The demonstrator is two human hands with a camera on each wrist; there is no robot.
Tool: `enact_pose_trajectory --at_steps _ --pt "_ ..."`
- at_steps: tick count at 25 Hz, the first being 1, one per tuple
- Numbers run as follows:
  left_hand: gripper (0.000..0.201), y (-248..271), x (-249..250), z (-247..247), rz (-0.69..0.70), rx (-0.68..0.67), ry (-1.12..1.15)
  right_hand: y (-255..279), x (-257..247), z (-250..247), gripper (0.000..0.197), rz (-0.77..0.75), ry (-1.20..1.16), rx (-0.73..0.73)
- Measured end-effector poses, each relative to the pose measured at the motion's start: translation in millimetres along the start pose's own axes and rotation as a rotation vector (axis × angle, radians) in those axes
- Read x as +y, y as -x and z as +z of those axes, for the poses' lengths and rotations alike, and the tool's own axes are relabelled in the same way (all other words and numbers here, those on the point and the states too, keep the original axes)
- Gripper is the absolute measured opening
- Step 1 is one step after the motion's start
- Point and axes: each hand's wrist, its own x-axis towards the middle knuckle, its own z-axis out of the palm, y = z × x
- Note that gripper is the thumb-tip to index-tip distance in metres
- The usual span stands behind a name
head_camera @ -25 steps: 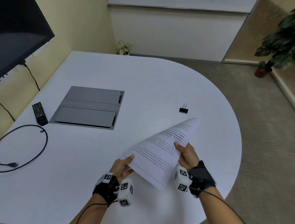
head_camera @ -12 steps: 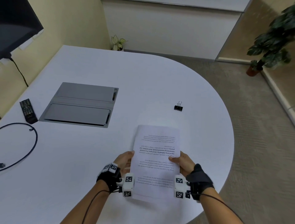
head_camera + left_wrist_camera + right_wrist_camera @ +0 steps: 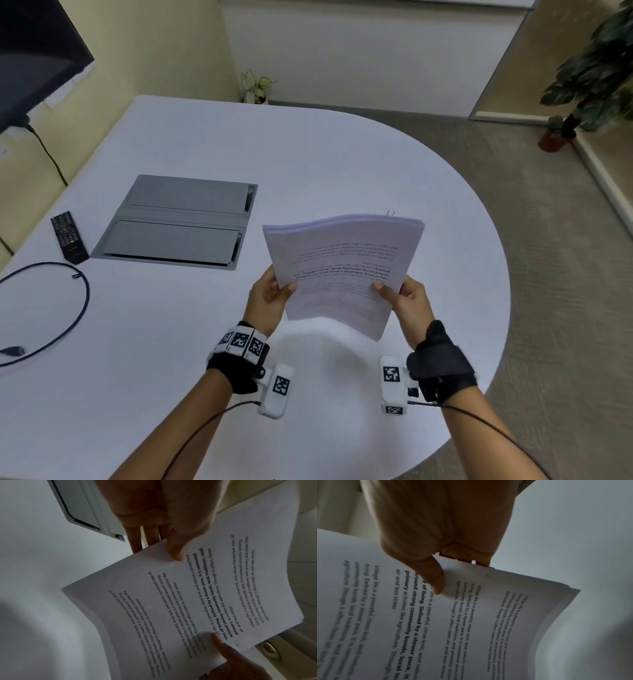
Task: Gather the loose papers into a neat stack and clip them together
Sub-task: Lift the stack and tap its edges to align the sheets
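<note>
A stack of printed white papers [image 3: 342, 270] is lifted off the white table [image 3: 308, 157] and tilted up, its top edge wavy. My left hand [image 3: 270, 294] pinches its left edge, thumb on the top sheet, fingers behind. My right hand [image 3: 404, 298] pinches the right edge the same way. The left wrist view shows the papers [image 3: 197, 601] with my left thumb [image 3: 176, 553] on the text. In the right wrist view the papers [image 3: 471, 622] show their slightly fanned corner. Only the wire loop of the binder clip [image 3: 389, 213] peeks over the stack's top edge.
A grey flip-lid panel [image 3: 178, 222] is set into the table at the left. A black remote [image 3: 68, 236] and a black cable loop [image 3: 51, 308] lie near the left edge. The table's rounded edge runs close on the right, with carpet and a potted plant [image 3: 589, 78] beyond.
The papers went from flat on the table to raised and tilted upright between both hands. They now hide most of the binder clip. Both hands moved up and forward.
</note>
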Motion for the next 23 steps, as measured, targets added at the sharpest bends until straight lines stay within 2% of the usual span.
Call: enact_pose_trajectory --at_steps 4,9,15,18,23 --pt "0.036 6.7 -7.9 1.2 0.015 -0.014 -0.041 6.1 1.7 0.5 0.023 -0.012 0.053 -0.004" --pt "0.031 11.7 -30.1 8.6 -0.042 -0.03 -0.137 12.1 21.1 2.8 0.035 0.047 0.141 -0.017" --pt "0.029 5.2 -27.2 7.7 0.003 0.011 -0.125 8.1 19.8 -0.7 0.032 0.013 0.115 0.004" --pt "0.029 5.4 -34.2 8.6 -0.064 0.001 -0.237 1.9 34.6 -4.0 0.029 0.058 0.199 -0.012" --pt "0.022 1.5 -27.0 3.9 -0.068 0.06 -0.356 -4.7 37.9 -9.9 0.018 0.048 0.201 -0.018"
